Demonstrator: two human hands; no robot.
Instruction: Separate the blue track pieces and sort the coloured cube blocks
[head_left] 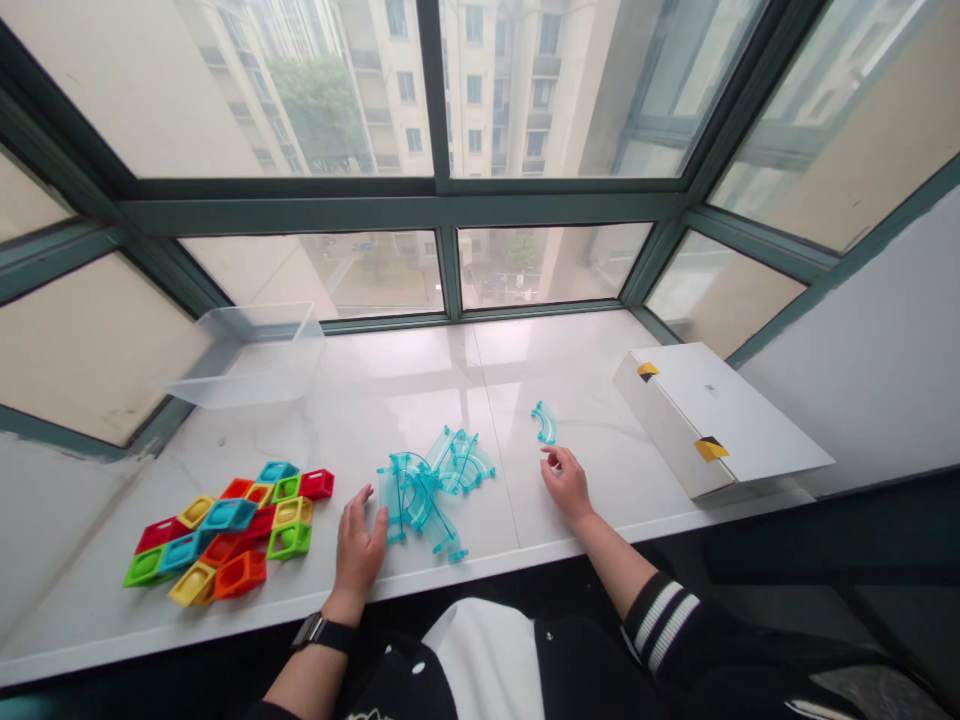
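A pile of clear turquoise plastic track pieces (424, 490) lies on the white sill, several of them curved. My left hand (361, 540) rests at the pile's left side, its fingers apart and nothing in them; whether it touches the nearest piece I cannot tell. One curved turquoise track piece (545, 423) lies alone to the right of the pile. Just below that piece is my right hand (566, 483), with its fingers curled and thumb and fingertips close together. Anything between those fingertips is hidden or too small to name.
Hollow coloured plastic blocks (229, 518) in red, yellow, green, blue and orange cover the left of the sill (420, 375). Behind them stands a clear plastic bin (247, 385). On the right is a white box (720, 420) with yellow-and-black tape. Windows enclose the back.
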